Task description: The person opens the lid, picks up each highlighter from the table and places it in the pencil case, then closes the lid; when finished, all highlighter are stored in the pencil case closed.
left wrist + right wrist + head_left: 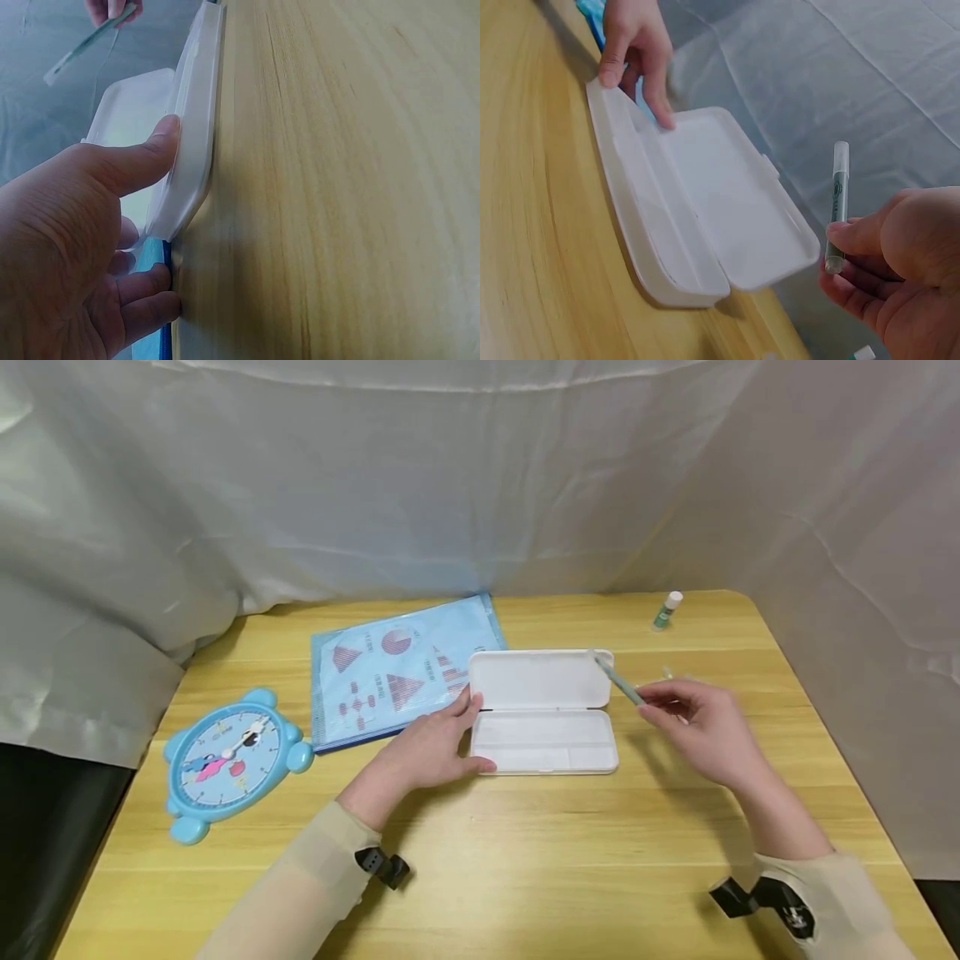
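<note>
A white pencil case (543, 752) lies opened flat on the table, its lid (540, 679) folded back and its compartments bare. My left hand (427, 747) holds the case at its left end, thumb on the front corner and fingers toward the hinge side. In my right hand (697, 727) is a slim green pen (838, 202) with a clear cap, pinched near one end between thumb and fingers. The pen slants above the table, its capped end over the lid's right edge in the head view. The right wrist view shows it apart from the case.
A blue toy clock (232, 756) lies at the left. Behind my left hand is a blue printed packet (397, 668), partly under or behind the case. A small glue stick (667, 610) stands at the back right. Small, unclear items lie behind my right hand. Grey cloth (480, 485) hangs behind.
</note>
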